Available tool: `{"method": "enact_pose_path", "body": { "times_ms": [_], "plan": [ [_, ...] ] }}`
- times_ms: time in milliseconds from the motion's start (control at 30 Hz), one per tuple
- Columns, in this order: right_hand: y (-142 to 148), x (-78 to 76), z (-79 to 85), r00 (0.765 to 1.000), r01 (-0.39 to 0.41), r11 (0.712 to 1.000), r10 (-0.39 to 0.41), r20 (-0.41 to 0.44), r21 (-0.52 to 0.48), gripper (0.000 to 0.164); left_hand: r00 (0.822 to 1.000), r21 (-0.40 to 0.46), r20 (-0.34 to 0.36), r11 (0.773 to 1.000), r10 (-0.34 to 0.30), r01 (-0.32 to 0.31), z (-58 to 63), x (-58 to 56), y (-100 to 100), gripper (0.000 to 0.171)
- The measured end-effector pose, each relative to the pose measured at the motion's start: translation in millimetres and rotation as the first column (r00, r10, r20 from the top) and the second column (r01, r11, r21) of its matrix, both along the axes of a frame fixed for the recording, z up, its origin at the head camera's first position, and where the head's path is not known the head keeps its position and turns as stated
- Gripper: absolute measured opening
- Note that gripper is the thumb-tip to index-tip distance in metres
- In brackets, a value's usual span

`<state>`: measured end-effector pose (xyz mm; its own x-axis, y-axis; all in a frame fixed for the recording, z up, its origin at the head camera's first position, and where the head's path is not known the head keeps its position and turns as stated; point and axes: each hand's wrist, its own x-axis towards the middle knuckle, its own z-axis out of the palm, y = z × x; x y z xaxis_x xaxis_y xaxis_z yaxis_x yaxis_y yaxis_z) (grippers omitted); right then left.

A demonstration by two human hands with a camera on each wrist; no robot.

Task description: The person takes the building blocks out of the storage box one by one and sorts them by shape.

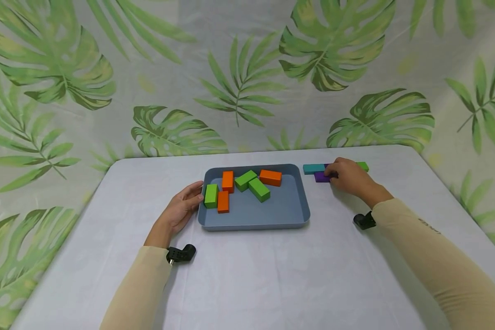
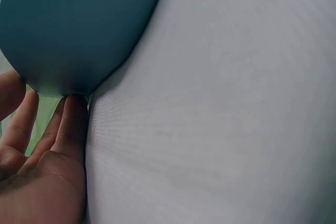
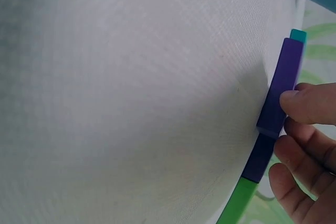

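A blue-grey tray (image 1: 260, 216) on the table holds several orange and green blocks. My left hand (image 1: 180, 208) is at the tray's left side, fingers nearly straight, fingertips touching its outer wall (image 2: 79, 40). To the right of the tray, my right hand (image 1: 350, 178) pinches a purple block (image 3: 281, 85) between thumb and fingers. This block lies in front of a row made up of a teal block (image 1: 313, 169), another purple block (image 3: 258, 158) and a green block (image 1: 364, 166). In the head view, the hand covers much of the row.
Inside the tray, an upright-lying green block (image 1: 211, 196) and two orange blocks (image 1: 228, 181) cluster at the left. Two more green blocks (image 1: 259, 190) and an orange one (image 1: 270, 178) sit nearer the middle and back. A leaf-print cloth (image 1: 247, 91) hangs behind the white table (image 1: 247, 284).
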<state>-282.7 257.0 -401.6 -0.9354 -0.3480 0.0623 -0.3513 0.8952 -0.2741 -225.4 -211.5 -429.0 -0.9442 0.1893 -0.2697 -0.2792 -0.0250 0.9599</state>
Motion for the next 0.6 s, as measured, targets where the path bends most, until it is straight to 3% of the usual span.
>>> {"method": "enact_pose_path", "body": {
  "times_ms": [333, 600],
  "plan": [
    [3, 0.8, 2.5, 1.0, 0.01, 1.0, -0.01, 0.005, -0.012, 0.023, 1.0, 0.004, -0.009, 1.0, 0.0, 0.0, -2.1, -1.4, 0, 0.06],
    [-9, 5.3, 24.0, 0.997, -0.072, 0.995, 0.07, -0.04, -0.069, 0.019, 1.0, 0.005, -0.002, 1.0, 0.003, -0.003, -1.9, -0.9, -1, 0.061]
  ]
}}
